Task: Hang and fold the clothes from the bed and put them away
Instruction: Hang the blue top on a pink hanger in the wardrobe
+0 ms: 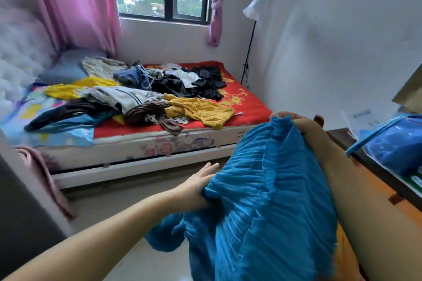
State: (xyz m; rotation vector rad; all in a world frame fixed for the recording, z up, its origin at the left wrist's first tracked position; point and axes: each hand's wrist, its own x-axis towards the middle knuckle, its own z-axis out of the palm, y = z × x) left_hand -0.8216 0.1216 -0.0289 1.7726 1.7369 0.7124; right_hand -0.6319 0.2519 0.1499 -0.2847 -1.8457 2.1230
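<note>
Indoors, a person's right hand [294, 121] grips the top edge of a pleated teal fabric garment [262, 201] held up near the red-sheeted bed [246, 102] strewn with mixed loose clothes [141, 96], while the left hand [198, 182], fingers straight, apparently touches its side.

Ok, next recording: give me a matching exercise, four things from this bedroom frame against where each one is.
Things:
1. pleated teal fabric garment
2. mustard yellow cotton top
3. pink fabric curtain
4. white glass-shaded floor lamp

Places:
A. left of the window
B. near edge of the red bedsheet
C. corner right of the bed
D. held by the right hand

Pairs: 1-D, 2-B, 3-A, 4-C
</note>
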